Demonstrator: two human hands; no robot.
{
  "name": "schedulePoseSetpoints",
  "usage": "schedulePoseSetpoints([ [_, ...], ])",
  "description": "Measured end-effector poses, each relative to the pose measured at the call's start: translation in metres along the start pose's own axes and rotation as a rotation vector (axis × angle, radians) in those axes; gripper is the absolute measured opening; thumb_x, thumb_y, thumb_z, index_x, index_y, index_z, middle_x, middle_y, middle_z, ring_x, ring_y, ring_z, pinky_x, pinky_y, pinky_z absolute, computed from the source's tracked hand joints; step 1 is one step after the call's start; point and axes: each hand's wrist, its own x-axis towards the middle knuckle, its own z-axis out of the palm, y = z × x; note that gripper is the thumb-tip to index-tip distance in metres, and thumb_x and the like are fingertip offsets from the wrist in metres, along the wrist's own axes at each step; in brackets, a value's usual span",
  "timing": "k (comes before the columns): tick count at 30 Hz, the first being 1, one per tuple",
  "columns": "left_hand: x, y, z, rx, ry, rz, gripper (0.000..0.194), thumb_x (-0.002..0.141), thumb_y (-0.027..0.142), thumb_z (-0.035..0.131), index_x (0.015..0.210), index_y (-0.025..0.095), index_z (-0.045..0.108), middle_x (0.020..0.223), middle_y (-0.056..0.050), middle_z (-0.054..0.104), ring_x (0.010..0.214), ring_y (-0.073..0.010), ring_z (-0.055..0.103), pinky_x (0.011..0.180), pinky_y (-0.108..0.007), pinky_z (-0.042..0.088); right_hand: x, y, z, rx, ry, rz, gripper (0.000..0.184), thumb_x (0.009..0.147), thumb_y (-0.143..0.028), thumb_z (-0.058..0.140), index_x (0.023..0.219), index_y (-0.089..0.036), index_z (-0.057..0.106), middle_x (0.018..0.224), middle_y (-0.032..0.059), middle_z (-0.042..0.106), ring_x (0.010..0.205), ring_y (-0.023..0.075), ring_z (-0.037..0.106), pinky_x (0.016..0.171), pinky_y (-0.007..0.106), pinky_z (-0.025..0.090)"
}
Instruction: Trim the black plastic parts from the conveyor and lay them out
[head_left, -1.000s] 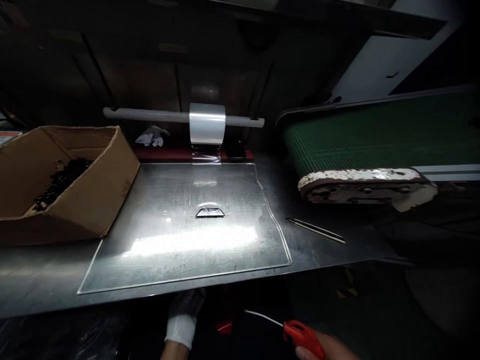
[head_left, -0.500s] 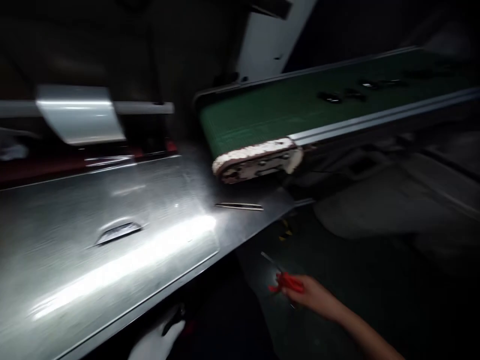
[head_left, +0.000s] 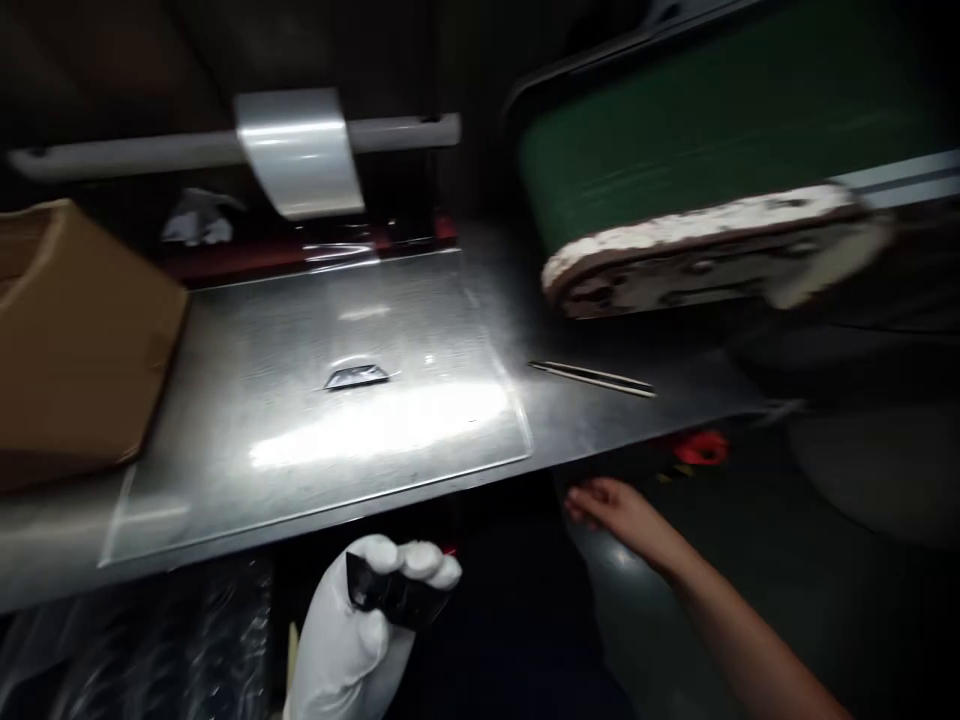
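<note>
My left hand (head_left: pixel 356 625), in a white glove, is closed around a small black plastic piece (head_left: pixel 394 595) in front of the metal bench. My right hand (head_left: pixel 615 512) is bare, with its fingers curled together and no object visible in them. It hangs beyond the bench's front edge. Right of it and a little higher, past the edge, is a blurred red thing (head_left: pixel 701 447). On the bench lie tweezers (head_left: pixel 592 379). A small flat dark-edged piece (head_left: pixel 357 377) rests on the shiny metal sheet (head_left: pixel 247 340).
At left stands a cardboard box (head_left: pixel 82 350). Behind the sheet, a roll of clear film (head_left: pixel 304 150) hangs on a white bar (head_left: pixel 165 150). A green conveyor belt (head_left: pixel 720 140) juts over the bench at right. A clear plastic tray (head_left: pixel 187 640) sits lower left.
My right hand no longer holds the red-handled tool it had. My left hand has come further into view with the black piece. The view has turned left, bringing in the box.
</note>
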Motion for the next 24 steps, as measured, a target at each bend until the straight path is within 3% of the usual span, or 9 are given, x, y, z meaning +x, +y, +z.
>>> schedulePoseSetpoints([
  [2,0.002,0.006,-0.004,-0.054,-0.092,0.137,0.025,0.087,0.036,0.083,0.111,0.033,0.078,0.113,0.0,0.081,0.107,-0.0221,0.077,0.104,-0.039,0.059,-0.023,-0.045,0.028,-0.019,-0.251,-0.12,0.03,0.09,-0.048,0.077,0.093,-0.018,0.08,0.081,0.0068,0.074,0.073,0.0199,0.07,0.064,0.03,0.054],
  [3,0.004,0.008,-0.007,-0.052,-0.122,0.196,0.025,0.09,0.034,0.081,0.114,0.033,0.077,0.119,0.0,0.081,0.111,-0.0216,0.076,0.107,-0.039,0.058,-0.036,-0.072,0.041,-0.086,-0.37,-0.333,0.018,0.096,-0.037,0.072,0.102,-0.021,0.079,0.091,0.0053,0.074,0.082,0.0174,0.07,0.072,0.028,0.054],
  [5,0.005,0.01,-0.013,-0.035,-0.121,0.276,0.026,0.093,0.031,0.077,0.119,0.034,0.076,0.131,0.0,0.077,0.117,-0.0214,0.074,0.11,-0.039,0.057,-0.055,-0.127,0.066,-0.061,-0.408,-0.767,0.016,0.099,-0.021,0.069,0.114,-0.022,0.074,0.094,0.0026,0.07,0.079,0.0121,0.065,0.069,0.023,0.051],
  [8,0.003,0.014,-0.016,0.045,-0.009,0.342,0.024,0.092,0.033,0.078,0.116,0.035,0.077,0.132,-0.001,0.077,0.119,-0.0224,0.074,0.109,-0.037,0.057,-0.063,-0.187,0.1,-0.138,-0.401,-1.057,0.016,0.1,-0.018,0.067,0.116,-0.015,0.072,0.094,0.0045,0.068,0.08,0.0127,0.062,0.07,0.024,0.049],
  [12,-0.003,0.024,-0.019,0.205,0.195,0.35,0.022,0.079,0.035,0.09,0.099,0.032,0.082,0.12,-0.004,0.081,0.115,-0.0306,0.076,0.1,-0.04,0.063,-0.053,-0.208,0.132,-0.315,-0.448,-1.074,0.013,0.102,-0.018,0.06,0.101,-0.012,0.072,0.088,0.0037,0.066,0.073,0.013,0.059,0.066,0.027,0.047],
  [15,-0.004,0.029,-0.02,0.255,0.308,0.332,0.032,0.071,0.041,0.095,0.096,0.026,0.082,0.117,-0.009,0.082,0.112,-0.0363,0.077,0.096,-0.045,0.065,-0.045,-0.208,0.136,-0.378,-0.516,-1.094,0.01,0.101,-0.018,0.059,0.1,-0.015,0.068,0.088,0.0015,0.066,0.074,0.0123,0.059,0.067,0.027,0.045],
  [17,-0.001,0.034,-0.019,0.281,0.333,0.344,0.045,0.073,0.05,0.092,0.108,0.025,0.081,0.122,-0.012,0.08,0.115,-0.0378,0.075,0.099,-0.048,0.064,-0.034,-0.217,0.13,-0.385,-0.534,-1.104,0.008,0.101,-0.02,0.059,0.099,-0.016,0.066,0.086,-0.0002,0.065,0.071,0.0108,0.058,0.065,0.025,0.043],
  [20,0.008,0.049,-0.014,0.445,0.312,0.367,0.052,0.085,0.056,0.08,0.127,0.026,0.076,0.129,-0.012,0.077,0.12,-0.0368,0.073,0.102,-0.048,0.063,0.0,-0.246,0.119,-0.502,-0.364,-1.074,0.011,0.103,-0.024,0.057,0.098,-0.018,0.065,0.086,-0.0004,0.066,0.07,0.0102,0.059,0.063,0.024,0.042],
  [24,0.023,0.081,-0.012,0.944,0.204,0.43,0.029,0.095,0.047,0.07,0.118,0.033,0.081,0.117,-0.003,0.082,0.112,-0.0291,0.077,0.096,-0.038,0.066,0.064,-0.293,0.116,-1.04,-0.138,-0.94,0.016,0.105,-0.025,0.054,0.101,-0.017,0.067,0.098,0.0038,0.073,0.082,0.0167,0.066,0.067,0.028,0.039],
])
